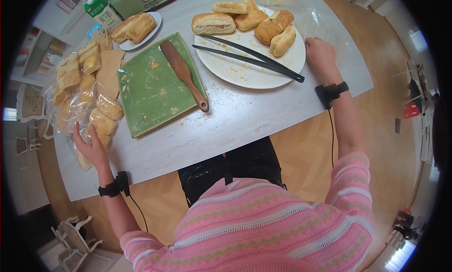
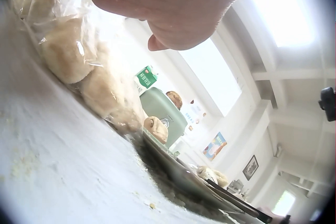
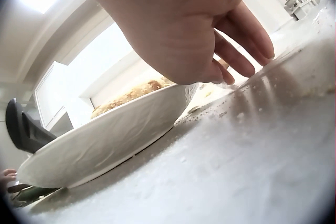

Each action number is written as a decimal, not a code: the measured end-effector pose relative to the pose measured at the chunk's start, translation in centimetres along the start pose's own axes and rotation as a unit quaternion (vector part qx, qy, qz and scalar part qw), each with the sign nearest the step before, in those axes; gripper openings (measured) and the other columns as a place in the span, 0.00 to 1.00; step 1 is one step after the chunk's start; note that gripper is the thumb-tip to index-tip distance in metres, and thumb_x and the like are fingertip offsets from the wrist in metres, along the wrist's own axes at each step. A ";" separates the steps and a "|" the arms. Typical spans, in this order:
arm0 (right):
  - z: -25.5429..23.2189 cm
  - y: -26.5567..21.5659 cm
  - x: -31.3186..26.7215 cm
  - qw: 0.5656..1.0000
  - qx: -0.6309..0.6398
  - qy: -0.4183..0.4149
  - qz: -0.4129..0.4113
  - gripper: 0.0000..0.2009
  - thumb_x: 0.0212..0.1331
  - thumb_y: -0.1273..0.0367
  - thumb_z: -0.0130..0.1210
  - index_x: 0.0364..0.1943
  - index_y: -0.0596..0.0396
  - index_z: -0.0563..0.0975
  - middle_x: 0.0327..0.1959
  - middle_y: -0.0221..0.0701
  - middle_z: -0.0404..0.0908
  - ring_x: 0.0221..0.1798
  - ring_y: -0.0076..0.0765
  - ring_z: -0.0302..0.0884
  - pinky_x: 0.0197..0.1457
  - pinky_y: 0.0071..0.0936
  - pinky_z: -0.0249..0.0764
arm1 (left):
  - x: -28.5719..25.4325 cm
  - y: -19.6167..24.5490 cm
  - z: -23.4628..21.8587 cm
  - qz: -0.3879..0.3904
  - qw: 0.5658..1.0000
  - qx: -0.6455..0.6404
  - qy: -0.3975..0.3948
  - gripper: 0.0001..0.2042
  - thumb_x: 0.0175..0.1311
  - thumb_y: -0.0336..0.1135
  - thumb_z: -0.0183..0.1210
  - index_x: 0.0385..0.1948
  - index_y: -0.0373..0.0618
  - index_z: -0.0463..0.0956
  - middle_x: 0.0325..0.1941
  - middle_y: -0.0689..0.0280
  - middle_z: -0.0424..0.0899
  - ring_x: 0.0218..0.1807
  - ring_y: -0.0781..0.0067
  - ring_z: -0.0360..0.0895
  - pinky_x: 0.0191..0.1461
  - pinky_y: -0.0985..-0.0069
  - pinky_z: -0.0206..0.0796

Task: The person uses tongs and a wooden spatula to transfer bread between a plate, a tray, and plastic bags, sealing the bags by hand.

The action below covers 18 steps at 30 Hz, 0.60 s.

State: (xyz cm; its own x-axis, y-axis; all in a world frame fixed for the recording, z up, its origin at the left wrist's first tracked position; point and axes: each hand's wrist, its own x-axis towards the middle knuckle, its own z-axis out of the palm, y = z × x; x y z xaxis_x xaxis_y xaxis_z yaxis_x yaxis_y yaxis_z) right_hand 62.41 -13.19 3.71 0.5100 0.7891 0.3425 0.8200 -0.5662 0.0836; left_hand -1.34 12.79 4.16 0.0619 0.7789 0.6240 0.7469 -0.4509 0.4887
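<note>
Head view — left hand by bagged bread, right hand beside plate, all fingers relaxed.

Glossy glazed-looking green plate, smooth dark wooden spatula
In the head view, upper centre, a smooth white plate with a soft sheen; matt black tongs, plastic or coated metal; left, shiny crinkled clear plastic bags, matt brown paper; middle, a smooth pale desk; bottom, a textured knit top
</note>
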 end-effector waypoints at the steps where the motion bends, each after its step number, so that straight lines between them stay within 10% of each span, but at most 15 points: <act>1: 0.1 0.2 0.1 1.000 -0.001 0.002 0.007 0.13 0.64 0.61 0.50 0.34 0.50 0.84 0.34 0.40 0.85 0.38 0.52 0.84 0.44 0.45 0.80 | -0.1 0.0 -0.1 -0.010 1.000 -0.009 -0.003 0.26 0.70 0.40 0.61 0.65 0.35 0.69 0.68 0.54 0.72 0.71 0.57 0.66 0.75 0.64 0.53; 8: -1.2 2.2 -0.7 0.969 0.144 0.096 0.177 0.14 0.68 0.60 0.49 0.43 0.48 0.85 0.36 0.38 0.88 0.40 0.45 0.86 0.45 0.38 0.79 | -1.6 1.8 -0.9 -0.041 0.998 -0.037 0.002 0.24 0.70 0.36 0.60 0.65 0.37 0.69 0.69 0.56 0.72 0.71 0.59 0.67 0.74 0.65 0.54; 12: -5.4 -0.7 -3.2 0.914 0.324 0.199 0.142 0.12 0.68 0.63 0.54 0.45 0.52 0.84 0.36 0.34 0.88 0.40 0.39 0.86 0.46 0.30 0.78 | -2.9 5.8 -1.3 -0.038 0.992 -0.119 -0.029 0.25 0.69 0.33 0.60 0.66 0.38 0.68 0.70 0.58 0.71 0.72 0.62 0.66 0.75 0.64 0.53; 18: -13.4 -10.7 -6.5 0.890 0.263 0.325 -0.183 0.07 0.59 0.81 0.58 0.40 0.61 0.82 0.47 0.43 0.85 0.45 0.43 0.85 0.49 0.29 0.80 | -5.2 14.0 0.9 0.000 0.898 -0.408 -0.167 0.31 0.67 0.31 0.61 0.72 0.42 0.60 0.72 0.57 0.69 0.72 0.61 0.67 0.73 0.64 0.57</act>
State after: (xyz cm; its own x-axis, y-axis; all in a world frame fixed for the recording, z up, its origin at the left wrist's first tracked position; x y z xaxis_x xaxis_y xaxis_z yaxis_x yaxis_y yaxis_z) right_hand 46.86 -15.48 13.14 0.0667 0.4962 0.8656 0.9956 0.0246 -0.0908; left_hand 9.40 2.79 7.25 0.3586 0.8043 0.4738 0.0219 -0.5147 0.8571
